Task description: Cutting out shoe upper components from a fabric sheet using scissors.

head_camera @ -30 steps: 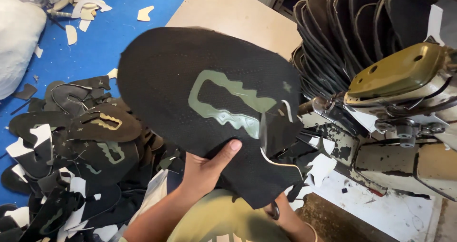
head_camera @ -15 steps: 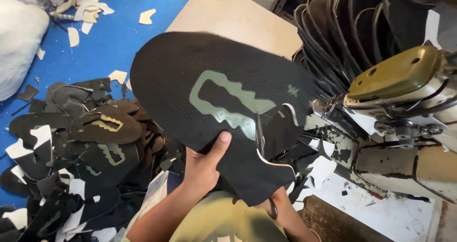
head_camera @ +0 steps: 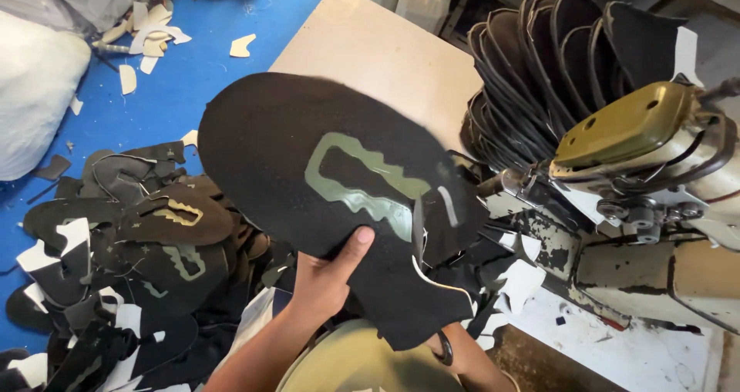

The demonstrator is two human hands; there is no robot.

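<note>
L hand (head_camera: 324, 280) raised, thumb up, gripping; R hand mostly hidden.

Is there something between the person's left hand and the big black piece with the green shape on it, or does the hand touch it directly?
Nothing visible stands between them. The left hand grips the black shoe upper piece directly, thumb pressed on its face below the green cutout trim. The right hand is mostly hidden under the piece's lower edge.

The left hand (head_camera: 324, 280) grips a black shoe-upper piece (head_camera: 308, 168) with a green cutout outline, beside a sewing machine (head_camera: 647, 207); similar pieces (head_camera: 154, 238) are piled on the blue floor (head_camera: 177, 91).
</note>
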